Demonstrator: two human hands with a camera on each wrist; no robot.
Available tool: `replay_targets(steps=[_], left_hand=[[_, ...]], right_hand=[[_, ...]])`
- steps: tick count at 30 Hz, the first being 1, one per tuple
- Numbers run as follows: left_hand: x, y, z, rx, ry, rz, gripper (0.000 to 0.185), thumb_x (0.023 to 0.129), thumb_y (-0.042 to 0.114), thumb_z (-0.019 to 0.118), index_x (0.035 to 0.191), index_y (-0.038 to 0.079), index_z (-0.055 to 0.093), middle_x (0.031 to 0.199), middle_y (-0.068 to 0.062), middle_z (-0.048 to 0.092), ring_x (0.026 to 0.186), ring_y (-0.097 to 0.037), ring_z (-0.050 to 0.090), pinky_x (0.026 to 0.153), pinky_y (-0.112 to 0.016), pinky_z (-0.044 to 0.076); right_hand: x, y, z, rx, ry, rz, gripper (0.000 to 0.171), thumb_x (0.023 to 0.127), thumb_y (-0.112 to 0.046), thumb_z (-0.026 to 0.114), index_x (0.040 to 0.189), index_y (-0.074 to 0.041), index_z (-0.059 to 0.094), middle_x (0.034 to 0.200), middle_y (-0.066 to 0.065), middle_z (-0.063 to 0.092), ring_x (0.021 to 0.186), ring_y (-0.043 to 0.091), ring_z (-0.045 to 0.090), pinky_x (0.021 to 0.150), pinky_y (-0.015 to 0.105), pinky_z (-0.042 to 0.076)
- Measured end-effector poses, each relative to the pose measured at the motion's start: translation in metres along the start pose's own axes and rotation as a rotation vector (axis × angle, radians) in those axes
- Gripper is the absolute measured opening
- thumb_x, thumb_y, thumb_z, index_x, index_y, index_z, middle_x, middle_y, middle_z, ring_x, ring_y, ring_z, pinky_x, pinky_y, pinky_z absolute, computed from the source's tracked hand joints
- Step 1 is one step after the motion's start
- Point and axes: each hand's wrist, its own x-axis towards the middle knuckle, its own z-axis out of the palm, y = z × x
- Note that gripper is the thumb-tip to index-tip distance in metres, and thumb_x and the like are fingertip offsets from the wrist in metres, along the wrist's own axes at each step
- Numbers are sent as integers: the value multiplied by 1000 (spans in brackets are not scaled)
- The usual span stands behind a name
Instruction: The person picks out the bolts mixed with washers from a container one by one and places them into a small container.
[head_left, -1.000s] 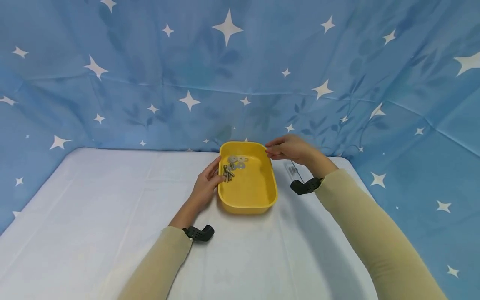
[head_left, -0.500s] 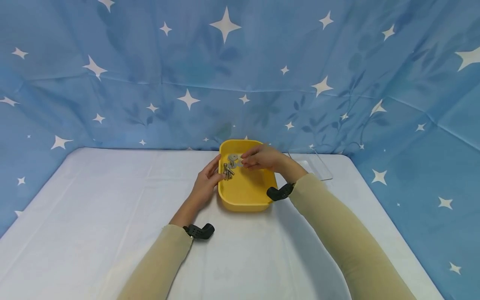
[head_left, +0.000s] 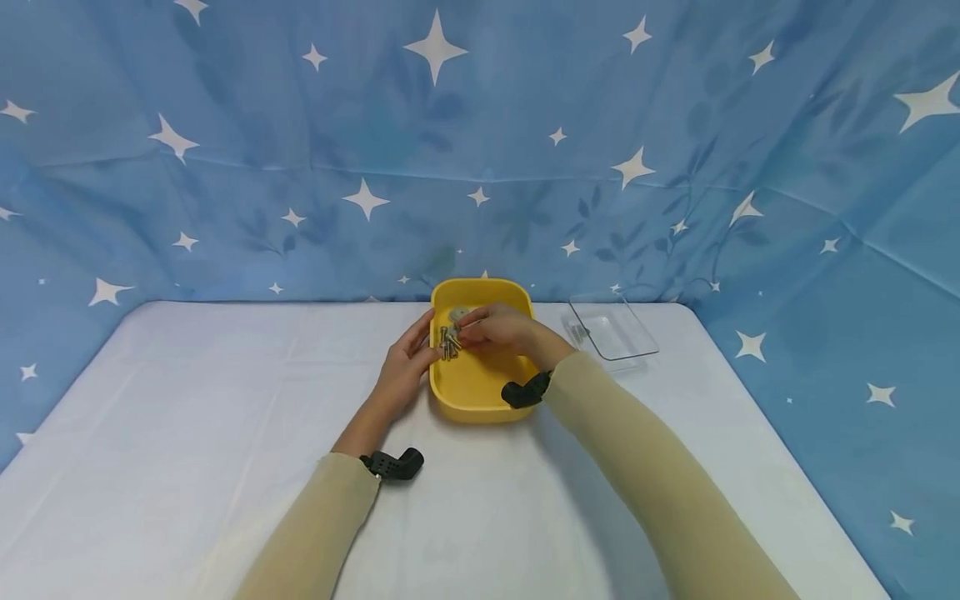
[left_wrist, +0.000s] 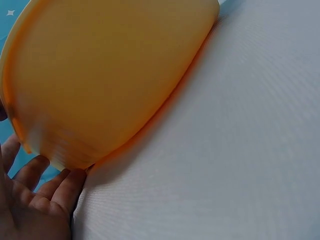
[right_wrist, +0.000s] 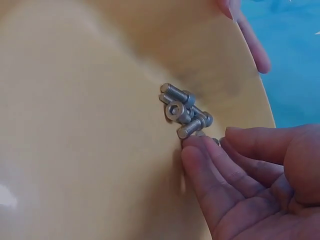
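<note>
A yellow plastic bin (head_left: 480,379) sits at the back middle of the table. My left hand (head_left: 403,371) grips its left wall, thumb over the rim and the other fingers along the outside. Inside, near that thumb, lies a small pile of metal socket-head bolts (right_wrist: 182,112). Grey washers (head_left: 458,314) lie behind them, partly hidden by my right hand (head_left: 504,329). That hand reaches into the bin from the right. In the right wrist view, its fingertips are right at the bolts' edge, thumb and fingers slightly apart with bits of metal showing between.
Right of the bin, a clear plastic box with a transparent lid or panel (head_left: 618,333) stands on the white-covered table (head_left: 247,400). A blue star-patterned curtain (head_left: 517,150) hangs directly behind the table's back edge.
My right hand has moved left from the bin's right rim, over the washers and on to the bolts. The left hand keeps its grip on the bin.
</note>
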Motion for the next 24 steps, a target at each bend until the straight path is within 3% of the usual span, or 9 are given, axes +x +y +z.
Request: replay_targets(steps=[6, 11, 19, 24], left_hand=[[1, -3, 0, 15, 9, 9, 70, 96, 12, 56, 160, 28, 32, 166, 2, 33, 153, -18, 35, 122, -43, 37], [2, -2, -1, 8, 3, 11, 70, 96, 10, 55, 159, 29, 33, 166, 4, 32, 153, -17, 33, 121, -44, 38], [2, -1, -3, 12, 10, 15, 71, 96, 11, 56, 161, 26, 31, 167, 2, 32, 153, -18, 34, 122, -43, 37], [3, -2, -2, 24, 6, 9, 71, 97, 14, 56, 161, 29, 30, 167, 5, 30, 154, -17, 32, 122, -43, 37]], right_hand=[[5, 0, 4, 74, 5, 31, 36, 100, -4, 57, 136, 2, 61, 131, 22, 67, 96, 17, 72, 98, 34, 59], [5, -2, 8, 118, 5, 61, 36, 100, -1, 55, 135, 4, 60, 133, 23, 65, 94, 17, 70, 103, 36, 56], [9, -6, 16, 146, 21, 69, 33, 98, 2, 58, 131, 5, 63, 110, 13, 70, 88, 15, 70, 103, 37, 56], [11, -6, 20, 141, 23, 62, 34, 97, 2, 60, 130, 4, 65, 123, 20, 70, 96, 18, 72, 102, 35, 57]])
